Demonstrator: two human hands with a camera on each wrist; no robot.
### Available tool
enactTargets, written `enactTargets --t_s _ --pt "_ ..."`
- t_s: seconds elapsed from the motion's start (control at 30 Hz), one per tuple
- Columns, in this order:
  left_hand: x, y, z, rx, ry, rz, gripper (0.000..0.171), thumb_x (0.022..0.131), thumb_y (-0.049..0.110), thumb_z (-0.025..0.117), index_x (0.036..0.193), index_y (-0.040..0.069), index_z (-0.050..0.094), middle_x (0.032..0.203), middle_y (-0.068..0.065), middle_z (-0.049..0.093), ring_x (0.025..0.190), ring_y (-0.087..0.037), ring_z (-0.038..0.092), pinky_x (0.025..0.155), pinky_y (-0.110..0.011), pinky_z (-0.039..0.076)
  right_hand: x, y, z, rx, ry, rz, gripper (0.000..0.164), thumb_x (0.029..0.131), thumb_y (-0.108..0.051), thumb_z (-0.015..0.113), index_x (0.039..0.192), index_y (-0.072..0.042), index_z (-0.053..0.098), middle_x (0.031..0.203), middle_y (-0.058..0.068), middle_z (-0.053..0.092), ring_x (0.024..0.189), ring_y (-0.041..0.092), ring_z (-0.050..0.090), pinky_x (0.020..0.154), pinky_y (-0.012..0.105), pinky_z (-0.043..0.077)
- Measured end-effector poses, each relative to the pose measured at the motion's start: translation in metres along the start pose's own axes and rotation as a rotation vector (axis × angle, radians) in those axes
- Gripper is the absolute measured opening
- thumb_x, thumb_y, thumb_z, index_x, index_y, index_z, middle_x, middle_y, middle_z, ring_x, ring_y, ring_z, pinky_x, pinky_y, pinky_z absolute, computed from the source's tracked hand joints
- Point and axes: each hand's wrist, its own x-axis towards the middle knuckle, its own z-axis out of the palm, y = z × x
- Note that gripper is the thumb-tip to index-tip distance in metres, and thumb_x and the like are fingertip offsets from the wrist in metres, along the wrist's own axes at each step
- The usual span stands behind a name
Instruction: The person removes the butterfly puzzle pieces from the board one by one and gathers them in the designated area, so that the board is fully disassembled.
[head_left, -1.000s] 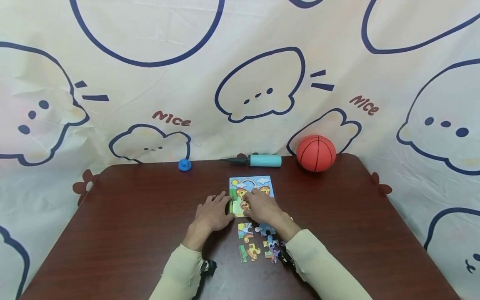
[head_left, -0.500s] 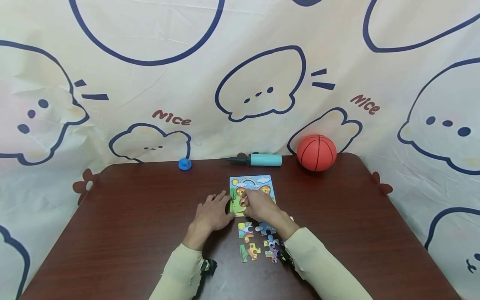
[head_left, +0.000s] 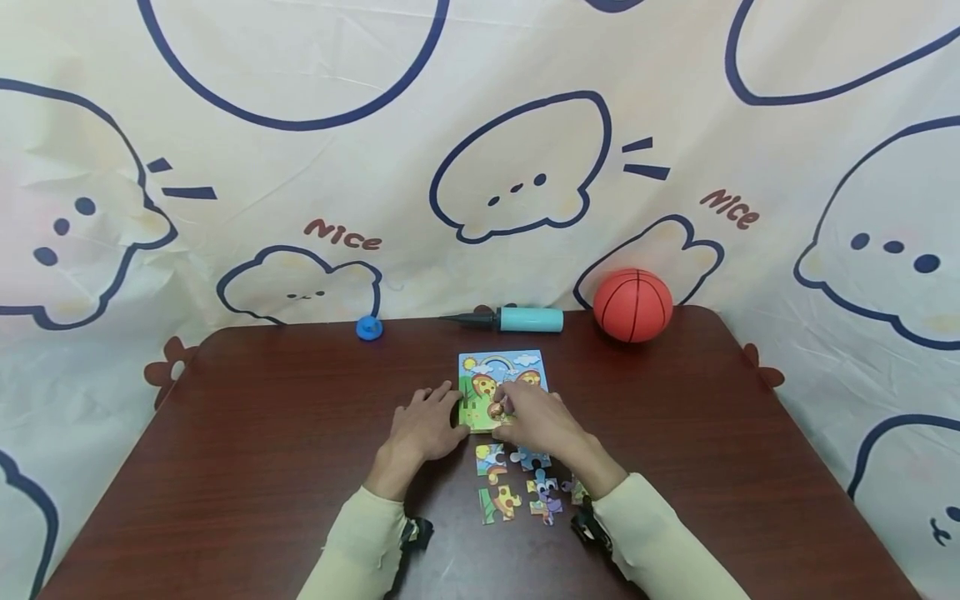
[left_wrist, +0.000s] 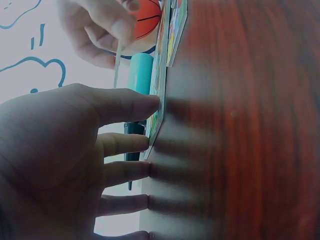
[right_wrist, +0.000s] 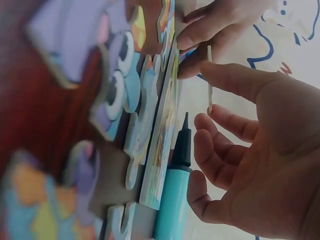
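A square, brightly printed puzzle board is seen lying flat near the middle of a dark wooden table; a sun, a rainbow, clouds and green ground are shown on it. Whether loose pieces are seated within it cannot be told. Its left edge is touched by the left hand, whose fingers are spread and nearly straight, the remaining fingertips being rested on the tabletop; nothing is gripped. Above the board, a thin flat puzzle piece is pinched between thumb and forefinger of the right hand, its other fingers loosely bent. The piece is seen edge-on in the wrist views, so its picture is hidden.

On the near side of the board, loose pieces are laid out: a sun piece, a blue piece, a green-and-orange piece and a purple character piece. Another is partly covered by the right wrist.

Along the far edge are placed a blue disc, a teal hand pump with a black nozzle, and a red toy basketball.
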Motion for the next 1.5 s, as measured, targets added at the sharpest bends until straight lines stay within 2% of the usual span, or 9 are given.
enactTargets --t_s 0.17,0.43,0.8,1.1,1.33,1.5 --pt "0.001 -0.002 0.000 0.002 0.002 0.000 0.060 0.090 0.042 0.062 0.143 0.019 0.048 0.156 -0.008 0.036 0.141 -0.035 0.034 0.104 -0.063 0.035 -0.015 0.002 0.000 0.011 0.000 -0.035 0.042 0.077 -0.038 0.080 0.113 -0.024 0.061 0.097 -0.008 0.061 0.087 0.009 0.054 0.076 0.037 0.039" --pt "0.001 -0.001 0.002 -0.002 0.012 0.010 0.060 0.090 0.042 0.062 0.143 0.019 0.048 0.156 -0.009 0.036 0.141 -0.036 0.034 0.103 -0.064 0.034 -0.036 0.006 0.001 0.009 -0.016 -0.076 0.038 0.075 -0.040 0.081 0.104 -0.026 0.062 0.087 -0.011 0.057 0.080 0.007 0.051 0.068 0.032 0.032" --pt "0.001 -0.001 0.004 -0.009 0.009 0.009 0.060 0.089 0.041 0.062 0.143 0.019 0.048 0.156 -0.009 0.036 0.141 -0.036 0.034 0.104 -0.064 0.034 -0.060 0.011 0.007 -0.022 -0.043 -0.137 0.037 0.075 -0.041 0.080 0.104 -0.028 0.062 0.089 -0.012 0.058 0.085 0.006 0.051 0.071 0.034 0.033" --pt "0.001 -0.002 0.002 -0.010 0.020 0.010 0.060 0.089 0.039 0.063 0.142 0.017 0.048 0.155 -0.010 0.037 0.140 -0.036 0.035 0.103 -0.065 0.034 -0.075 0.012 0.005 -0.044 -0.094 -0.134 0.040 0.075 -0.045 0.079 0.107 -0.027 0.061 0.086 -0.013 0.055 0.083 0.005 0.047 0.071 0.031 0.037" --pt "0.000 -0.002 0.000 -0.014 0.014 0.010 0.060 0.089 0.040 0.062 0.143 0.017 0.048 0.156 -0.009 0.036 0.140 -0.036 0.035 0.104 -0.065 0.034 -0.091 0.006 0.010 -0.117 -0.073 -0.227 0.041 0.073 -0.044 0.080 0.106 -0.028 0.062 0.091 -0.015 0.056 0.087 0.005 0.049 0.074 0.035 0.039" --pt "-0.001 -0.002 0.002 -0.021 0.015 0.008 0.060 0.090 0.040 0.062 0.144 0.018 0.047 0.156 -0.009 0.036 0.141 -0.036 0.034 0.104 -0.064 0.034 -0.102 0.000 0.013 -0.145 -0.097 -0.273 0.039 0.073 -0.046 0.080 0.103 -0.030 0.061 0.089 -0.017 0.053 0.083 0.003 0.047 0.070 0.032 0.035"
